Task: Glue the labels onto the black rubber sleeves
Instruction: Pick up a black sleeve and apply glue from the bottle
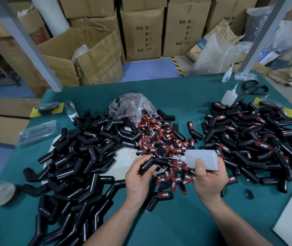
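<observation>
Gripping a sleeve (155, 163) and glue bottle (203, 159) between crowded piles.

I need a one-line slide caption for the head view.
Left hand holds a black sleeve while right hand aims a glue bottle at it.

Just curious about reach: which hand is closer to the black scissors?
Right. The scissors lie beyond and right of the right hand; the left hand is farther left.
</observation>
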Tool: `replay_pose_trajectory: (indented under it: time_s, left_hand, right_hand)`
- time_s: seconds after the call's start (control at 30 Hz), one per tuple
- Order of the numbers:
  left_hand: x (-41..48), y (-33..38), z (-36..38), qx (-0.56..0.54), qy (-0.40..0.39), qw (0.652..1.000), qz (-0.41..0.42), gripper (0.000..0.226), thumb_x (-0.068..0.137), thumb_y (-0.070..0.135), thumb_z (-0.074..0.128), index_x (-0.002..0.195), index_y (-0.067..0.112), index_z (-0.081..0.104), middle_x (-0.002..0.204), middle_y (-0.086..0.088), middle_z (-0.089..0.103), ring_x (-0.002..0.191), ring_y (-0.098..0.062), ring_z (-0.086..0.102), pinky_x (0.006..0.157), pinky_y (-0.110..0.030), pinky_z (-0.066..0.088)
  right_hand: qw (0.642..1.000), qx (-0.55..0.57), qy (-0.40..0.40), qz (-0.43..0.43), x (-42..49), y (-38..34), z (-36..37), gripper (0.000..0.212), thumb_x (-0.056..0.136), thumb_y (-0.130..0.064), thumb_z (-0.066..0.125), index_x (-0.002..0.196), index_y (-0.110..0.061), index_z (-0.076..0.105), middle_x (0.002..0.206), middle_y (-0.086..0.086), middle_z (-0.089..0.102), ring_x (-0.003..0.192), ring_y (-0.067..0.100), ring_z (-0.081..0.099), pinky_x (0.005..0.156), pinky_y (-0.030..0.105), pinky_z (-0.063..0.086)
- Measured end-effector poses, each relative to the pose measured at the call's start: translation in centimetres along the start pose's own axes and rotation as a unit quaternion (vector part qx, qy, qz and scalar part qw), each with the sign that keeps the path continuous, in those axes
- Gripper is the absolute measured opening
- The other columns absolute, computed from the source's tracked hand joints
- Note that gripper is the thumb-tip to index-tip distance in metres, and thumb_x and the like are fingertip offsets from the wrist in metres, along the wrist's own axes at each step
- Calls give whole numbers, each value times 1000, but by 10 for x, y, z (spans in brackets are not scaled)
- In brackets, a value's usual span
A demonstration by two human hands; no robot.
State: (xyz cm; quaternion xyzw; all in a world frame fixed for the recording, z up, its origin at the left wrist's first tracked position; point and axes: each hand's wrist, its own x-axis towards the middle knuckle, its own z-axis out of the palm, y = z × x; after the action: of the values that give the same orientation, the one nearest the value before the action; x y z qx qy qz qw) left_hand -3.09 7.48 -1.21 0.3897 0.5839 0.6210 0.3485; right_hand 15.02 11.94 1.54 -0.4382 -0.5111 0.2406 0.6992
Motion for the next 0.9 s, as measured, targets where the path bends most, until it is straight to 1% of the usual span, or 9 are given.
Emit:
replay_pose_trajectory:
  time_s: [0.1,0.2,0.27,0.43,0.5,0.57,0.63,0.77,0.9]
  left_hand:
    - [0,0,0,1,1,1000,-3,50,85,8,82,110,50,75,117,16,73,116,-8,67,101,-18,49]
    - [0,0,0,0,0,1000,-6,50,85,7,82,110,49,75,117,15,73,117,-10,67,102,-20,49]
    - [0,1,0,-1,-1,1000,-7,50,85,6,82,110,49,75,117,15,73,117,-10,67,101,-19,49]
    - [0,1,0,1,-2,1000,-4,51,86,6,82,109,50,75,117,17,73,116,-7,66,100,-17,49]
    - [0,1,0,1,-1,1000,-2,51,86,6,82,109,51,75,117,17,73,116,-6,67,100,-16,48]
    - [0,2,0,-2,1,1000,5,51,86,6,82,109,50,75,117,15,73,116,-8,67,100,-16,48]
    - [0,2,1,1,2,1000,11,50,85,6,81,110,49,75,117,14,73,116,-9,67,100,-16,48]
    - [0,2,0,3,2,1000,9,51,85,6,82,109,51,74,117,16,73,116,-7,67,99,-15,48]
    - [0,3,1,-1,1,1000,5,51,85,6,82,109,51,75,117,16,73,116,-7,66,99,-15,48]
  right_hand:
    - [1000,-2,-6,-7,1,-2,0,23,92,-57,63,100,-36,63,86,-2,61,78,-5,60,63,24,51]
    - [1000,-15,5,-8,0,1,0,38,92,-56,63,100,-19,60,86,-11,64,77,-5,60,60,31,51]
    - [1000,-13,9,2,-1,3,0,42,91,-57,64,100,-16,60,88,-21,64,77,-5,60,62,31,51]
    - [1000,9,-18,-7,3,-5,0,15,91,-57,63,103,-47,64,90,-28,65,78,-5,61,66,17,51]
    - [1000,10,-18,-3,2,-3,0,21,91,-58,63,104,-41,64,89,-25,65,78,-6,61,66,19,51]
    - [1000,-6,0,5,-1,2,0,44,91,-59,63,102,-17,62,88,-10,64,79,-5,60,64,26,52]
    - [1000,-14,7,11,-3,5,-1,56,90,-60,63,100,-5,59,86,-1,62,79,-6,60,66,24,51]
    - [1000,2,-15,14,-1,2,-1,34,91,-58,63,103,-26,60,90,-24,65,79,-5,61,67,18,50]
    - [1000,-1,-6,8,0,-1,0,33,91,-58,63,102,-28,60,91,-25,64,79,-6,61,66,19,51]
